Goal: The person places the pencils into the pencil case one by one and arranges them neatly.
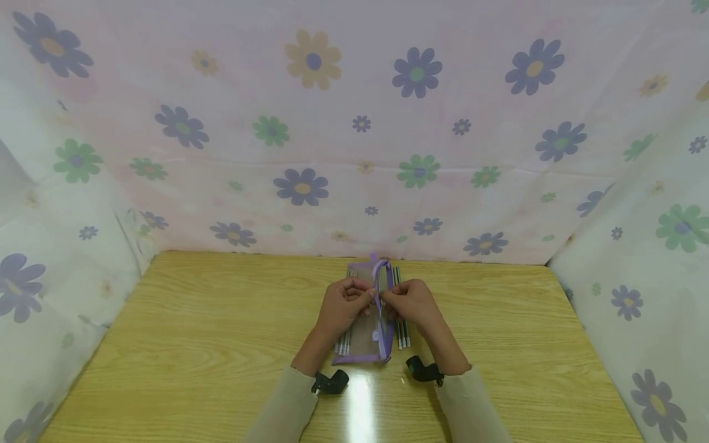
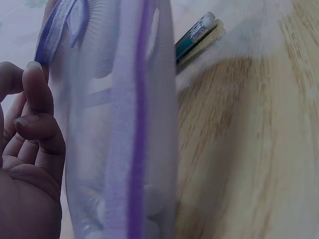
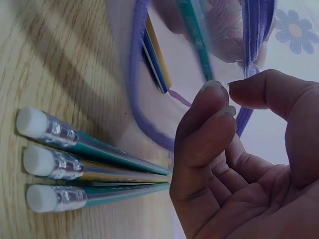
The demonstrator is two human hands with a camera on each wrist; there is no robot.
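A mesh zip pouch [image 1: 360,359] with purple trim stands upright on the table, its zipped mouth parted. My left hand [image 1: 341,306] pinches the zipper edge [image 2: 46,47] between thumb and fingertips. At the mouth, my right hand [image 1: 416,301] pinches the end of a green pencil [image 3: 195,35], whose length lies inside the pouch. Through the mesh show several pencils [image 1: 344,341] along the left side, their white erasers toward me. Beside the pouch, under my right hand, three pencils [image 3: 114,171] lie on the table: two green, one yellow.
The wood-grain table [image 1: 221,320] spreads around the pouch. Flowered cloth [image 1: 343,129] walls it in at the back and both sides. A black wrist mount [image 1: 332,383] is strapped at the left sleeve, another mount [image 1: 423,370] at the right.
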